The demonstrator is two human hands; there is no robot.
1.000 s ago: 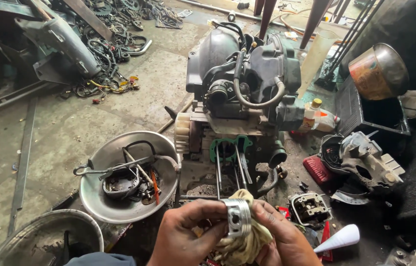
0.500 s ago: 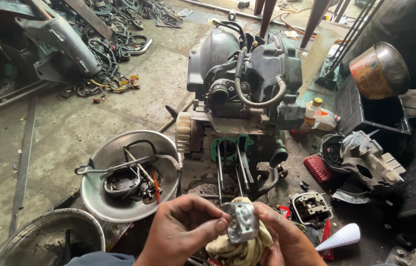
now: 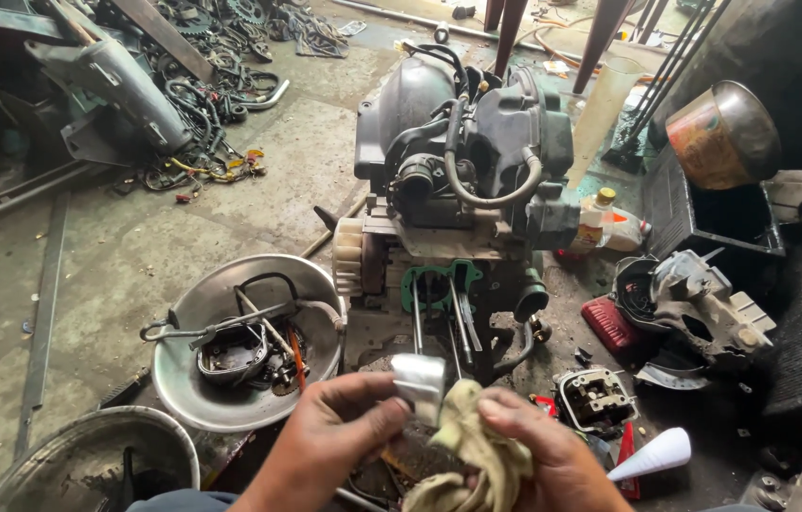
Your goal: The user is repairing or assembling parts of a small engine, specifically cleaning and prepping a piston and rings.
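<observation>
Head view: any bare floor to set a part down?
Bare concrete floor lies left of the grey engine block, between the scrap pile and the round metal pan. Right of the engine is crowded: red box, black plastic housing, rusty tin.

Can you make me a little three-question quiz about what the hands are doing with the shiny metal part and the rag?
1. True or false: the left hand holds the shiny metal piston.
2. Which hand holds the yellowish rag? A left, B right, C neither.
3. What lies in the round metal basin left of the engine?

Key:
1. True; its fingers pinch the piston.
2. B; the right hand bunches the rag against the piston.
3. A long wrench and small dark engine parts.
</observation>
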